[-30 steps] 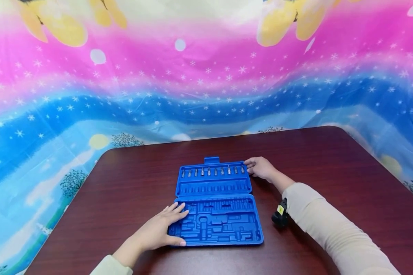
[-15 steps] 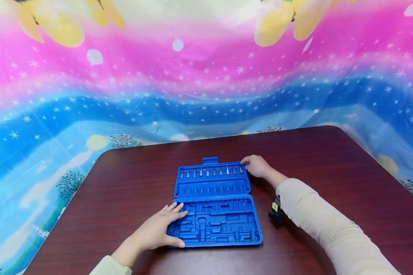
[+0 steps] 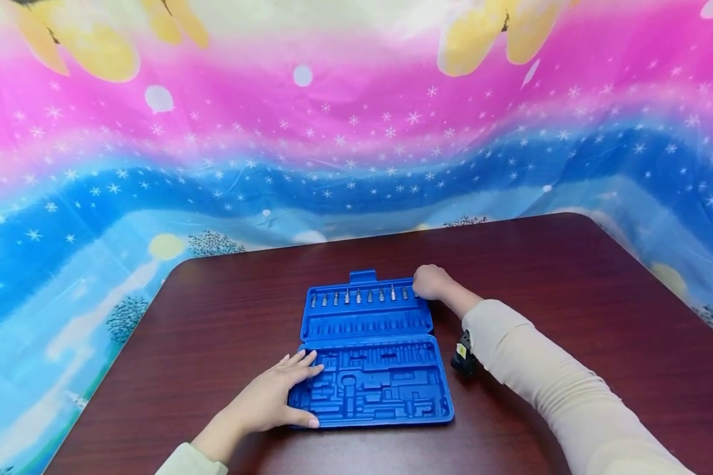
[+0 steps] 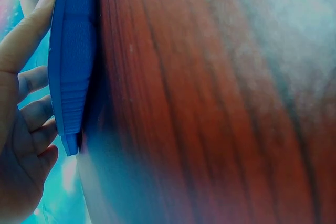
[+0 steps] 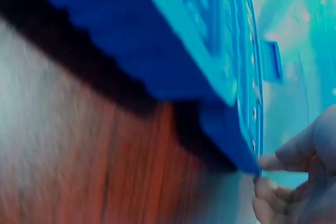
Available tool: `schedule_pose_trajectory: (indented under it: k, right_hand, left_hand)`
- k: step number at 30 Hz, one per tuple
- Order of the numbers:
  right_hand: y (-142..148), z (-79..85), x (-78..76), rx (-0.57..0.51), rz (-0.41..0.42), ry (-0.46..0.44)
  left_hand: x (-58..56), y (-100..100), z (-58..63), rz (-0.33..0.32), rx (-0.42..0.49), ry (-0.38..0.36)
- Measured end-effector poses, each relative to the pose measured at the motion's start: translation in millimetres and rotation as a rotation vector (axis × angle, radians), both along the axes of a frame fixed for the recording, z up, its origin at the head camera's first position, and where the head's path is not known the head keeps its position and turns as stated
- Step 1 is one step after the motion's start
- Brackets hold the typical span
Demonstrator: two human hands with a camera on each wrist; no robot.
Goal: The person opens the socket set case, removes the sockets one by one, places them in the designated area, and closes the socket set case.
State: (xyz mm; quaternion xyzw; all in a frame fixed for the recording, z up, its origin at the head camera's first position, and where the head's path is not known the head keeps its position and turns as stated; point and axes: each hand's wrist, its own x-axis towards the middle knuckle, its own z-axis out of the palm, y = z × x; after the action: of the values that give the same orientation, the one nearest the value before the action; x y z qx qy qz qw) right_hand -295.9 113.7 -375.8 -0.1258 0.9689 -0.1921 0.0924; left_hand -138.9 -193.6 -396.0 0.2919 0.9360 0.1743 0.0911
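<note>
A blue plastic bit case [image 3: 371, 379] lies unfolded on the table, its lid toward the back. Along the lid's far side runs a row of metal screwdriver bits [image 3: 358, 296]. My left hand [image 3: 269, 400] rests on the left side of the near half, fingers spread over the rim and thumb at the front edge. The left wrist view shows this hand [image 4: 23, 114] against the case's side wall [image 4: 77, 56]. At the lid's far right corner is my right hand [image 3: 435, 284], fingers bent, covering the rightmost bit. In the right wrist view its fingertips [image 5: 268, 162] touch the lid's corner; any grip is hidden.
The brown wooden table [image 3: 226, 310] surrounds the case. A black wrist camera [image 3: 463, 356] hangs beneath my right sleeve. The case's latch tab [image 3: 363, 276] sticks out at the back. Behind the table hangs a colourful printed cloth [image 3: 333, 132].
My right hand has moved left and inward from the lid's right edge, over the rightmost bit, and its fingers have bent more. My left hand and the case stay about where they were.
</note>
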Motion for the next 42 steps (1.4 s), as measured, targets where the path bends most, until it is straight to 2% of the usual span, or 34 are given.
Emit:
schedule_pose_trajectory:
  k: [3, 5, 13, 16, 22, 27, 34, 37, 42]
  right_hand:
    - [-6, 2.9, 3.0, 0.077, -0.035, 0.013]
    - [-8, 3.6, 3.2, 0.060, -0.070, -0.002]
    - [-2, 0.5, -3.3, -0.382, -0.273, -0.165]
    - [1, -2.4, -4.9, -0.465, -0.336, -0.201]
    - [6, -12.9, -5.9, -0.568, -0.410, -0.175]
    - [10, -15.1, -3.1, -0.616, -0.383, -0.156]
    - [14, -8.7, 2.3, -0.646, -0.258, -0.192]
    - [13, -8.8, 4.0, -0.610, -0.222, -0.184]
    - [13, -11.2, 5.5, -0.504, -0.184, -0.088]
  left_hand:
    - [-0.3, 0, 0.0, -0.002, 0.001, 0.008]
    - [-0.5, 0, 0.0, -0.004, 0.003, 0.011]
    - [1.7, -2, 1.3, 0.007, 0.007, 0.020]
    - [2.1, -2, 1.9, 0.009, 0.001, 0.024]
    - [1.0, -1, 1.7, 0.004, -0.004, 0.018]
    - [0.6, 0, 0.4, 0.003, -0.012, 0.020]
    - [1.9, 1, 2.6, 0.018, -0.011, 0.020]
    - [2.0, 1, 2.6, 0.015, -0.011, 0.025]
    - [1.6, 2, 1.0, 0.003, -0.007, 0.014]
